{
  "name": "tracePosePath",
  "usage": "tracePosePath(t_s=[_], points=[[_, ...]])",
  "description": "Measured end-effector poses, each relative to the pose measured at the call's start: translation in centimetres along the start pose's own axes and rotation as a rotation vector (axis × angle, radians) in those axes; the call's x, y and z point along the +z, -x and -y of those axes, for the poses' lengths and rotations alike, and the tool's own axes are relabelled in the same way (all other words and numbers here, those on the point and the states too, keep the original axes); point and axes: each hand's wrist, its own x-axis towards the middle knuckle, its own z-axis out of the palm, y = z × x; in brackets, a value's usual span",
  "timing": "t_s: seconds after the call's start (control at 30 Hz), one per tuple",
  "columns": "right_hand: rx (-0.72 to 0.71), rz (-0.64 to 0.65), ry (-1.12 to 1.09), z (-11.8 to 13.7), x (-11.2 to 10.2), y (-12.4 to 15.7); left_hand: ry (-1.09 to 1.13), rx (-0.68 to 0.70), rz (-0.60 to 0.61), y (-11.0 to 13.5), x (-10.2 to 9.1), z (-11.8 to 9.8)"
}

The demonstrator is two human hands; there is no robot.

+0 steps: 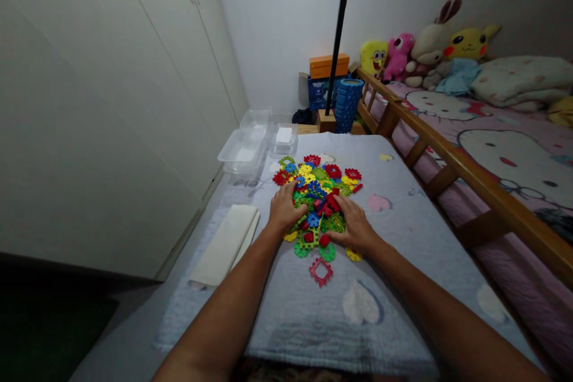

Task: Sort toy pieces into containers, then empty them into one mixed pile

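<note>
A heap of colourful plastic gear-shaped toy pieces (pixel 316 188) in red, yellow, green and blue lies in the middle of the cloth-covered table. My left hand (pixel 285 209) rests against the heap's left side, thumb apart from the fingers. Against the right side is my right hand (pixel 355 224), also spread, its fingertips near red pieces and its thumb by the lower pieces. Neither hand visibly grips a single piece, though some fingertips are hidden among them. A square pink-red toothed frame (pixel 321 272) lies apart, on the near side of the heap.
Left of the heap is a folded cream cloth or paper (pixel 226 245). Clear plastic containers (pixel 244 152) and a smaller clear box (pixel 283 138) stand at the far left. A black pole (pixel 339 36) rises behind the table. A wooden bed rail (pixel 447 158) runs along the right.
</note>
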Motion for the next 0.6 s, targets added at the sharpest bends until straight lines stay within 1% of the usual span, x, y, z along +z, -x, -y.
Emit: tracePosePath(t_s=[0.1,0.17,0.27,0.33,0.4,0.47,0.5,0.53,0.6], points=[[0.033,-0.069,-0.051,0.8,0.4,-2.3,0.084,0.024,-0.018,0.5,0.1,-0.3],[0.039,-0.106,-0.126,1.3,0.6,-3.6,0.149,0.033,0.008,0.8,-0.1,-0.5],[0.058,-0.142,-0.291,2.2,0.7,-5.4,0.221,0.011,0.068,1.1,-0.4,-0.8],[0.113,-0.173,-0.415,2.9,0.5,-6.6,0.253,0.008,0.101,1.2,-0.4,-1.0],[0.212,-0.199,-0.525,3.6,0.1,-7.9,0.289,0.031,0.113,1.3,-0.3,-1.0],[0.306,-0.196,-0.592,4.3,-0.5,-9.2,0.310,0.055,0.079,1.2,0.1,-1.0],[0.326,-0.176,-0.609,4.6,-0.8,-9.9,0.303,0.061,0.041,1.2,0.3,-0.9],[0.315,-0.139,-0.624,4.8,-1.2,-10.5,0.279,0.064,-0.004,1.2,0.4,-0.9],[0.226,-0.033,-0.649,4.8,-2.0,-11.8,0.202,0.061,-0.100,1.2,0.5,-0.7]])
